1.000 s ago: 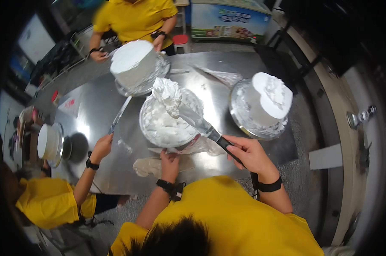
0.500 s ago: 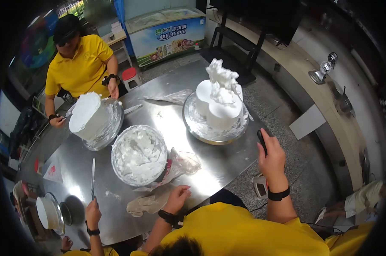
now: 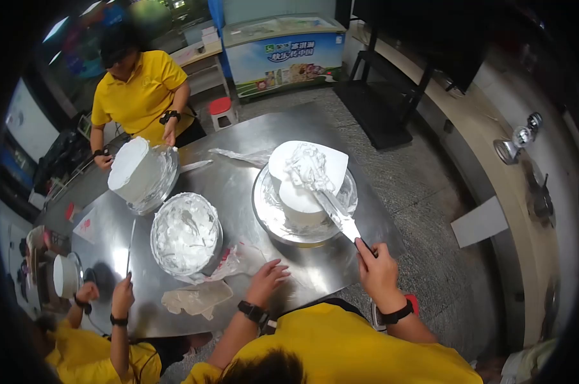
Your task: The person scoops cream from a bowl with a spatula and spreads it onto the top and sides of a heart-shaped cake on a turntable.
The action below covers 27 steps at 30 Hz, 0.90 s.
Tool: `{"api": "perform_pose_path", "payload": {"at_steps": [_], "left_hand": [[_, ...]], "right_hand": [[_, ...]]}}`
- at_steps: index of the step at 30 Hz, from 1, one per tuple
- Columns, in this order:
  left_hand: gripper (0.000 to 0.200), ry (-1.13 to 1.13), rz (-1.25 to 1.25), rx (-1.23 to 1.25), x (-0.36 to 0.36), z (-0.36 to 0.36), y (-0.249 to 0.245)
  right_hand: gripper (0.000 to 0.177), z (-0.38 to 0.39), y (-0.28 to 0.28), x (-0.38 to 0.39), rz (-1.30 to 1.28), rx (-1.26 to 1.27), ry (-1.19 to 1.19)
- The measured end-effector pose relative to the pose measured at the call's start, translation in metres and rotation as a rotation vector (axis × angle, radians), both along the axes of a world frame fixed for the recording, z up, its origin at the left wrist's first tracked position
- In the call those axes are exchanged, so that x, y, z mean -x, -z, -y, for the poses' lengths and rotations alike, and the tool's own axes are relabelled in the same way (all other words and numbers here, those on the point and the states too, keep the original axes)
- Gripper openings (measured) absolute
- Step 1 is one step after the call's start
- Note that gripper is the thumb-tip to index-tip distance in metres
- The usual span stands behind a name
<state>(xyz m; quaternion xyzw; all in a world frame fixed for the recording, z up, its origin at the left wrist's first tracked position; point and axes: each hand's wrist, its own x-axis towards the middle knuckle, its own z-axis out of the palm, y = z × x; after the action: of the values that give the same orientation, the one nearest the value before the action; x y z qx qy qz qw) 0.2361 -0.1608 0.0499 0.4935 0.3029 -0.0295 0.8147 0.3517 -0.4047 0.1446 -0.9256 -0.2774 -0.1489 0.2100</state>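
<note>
My right hand (image 3: 378, 272) is wrapped round the black handle of a long icing spatula (image 3: 342, 221). Its cream-coated blade slants down onto the top of a white heart-shaped cake (image 3: 334, 160), into a mound of cream (image 3: 309, 166). The cake stands on a round metal turntable (image 3: 267, 221). My left hand (image 3: 268, 281) hovers or rests near the table's front edge, fingers stretched and holding nothing. Left of it are a crumpled plastic bag (image 3: 241, 261) and a bowl of white cream (image 3: 186, 233).
Across the metal table (image 3: 251, 169), a person in yellow handles a tilted white cake (image 3: 130, 169). At left, another person's hand (image 3: 123, 296) holds a long spatula; a smaller round cake (image 3: 64, 276) stands nearby. A beige cloth-like piece (image 3: 196, 299) lies by the front edge.
The spatula blade and its tall clump of cream have come down onto the cake top, where the cream is now flatter. My right hand moved left and lower. The whole view shifted slightly.
</note>
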Motion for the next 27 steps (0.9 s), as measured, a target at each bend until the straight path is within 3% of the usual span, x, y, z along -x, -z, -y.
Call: {"api": "perform_pose_path", "payload": {"at_steps": [3,9,12,17,22,27], "left_hand": [[0.047,-0.015,0.017,0.032,-0.03,0.021,-0.011],[0.034,-0.199,0.148,0.313,-0.055,0.034,-0.01],[0.031,-0.238,0.241,0.425,-0.057,0.031,-0.007],[0.034,-0.257,0.219,0.381,-0.058,0.024,0.0],[0.039,-0.322,0.187,0.333,-0.058,0.015,-0.004],[0.047,-0.321,0.169,0.359,-0.055,-0.002,0.002]], "right_hand": [[0.039,0.009,-0.003,-0.009,-0.127,-0.14,-0.107],[0.041,0.029,-0.029,-0.025,-0.481,-0.523,-0.444],[0.04,0.028,-0.043,-0.038,-0.328,-0.515,-0.433],[0.038,0.015,-0.051,-0.055,-0.179,-0.429,-0.337],[0.034,0.006,-0.059,-0.049,0.026,-0.135,-0.212],[0.035,-0.001,-0.048,-0.03,-0.055,-0.017,-0.201]]}}
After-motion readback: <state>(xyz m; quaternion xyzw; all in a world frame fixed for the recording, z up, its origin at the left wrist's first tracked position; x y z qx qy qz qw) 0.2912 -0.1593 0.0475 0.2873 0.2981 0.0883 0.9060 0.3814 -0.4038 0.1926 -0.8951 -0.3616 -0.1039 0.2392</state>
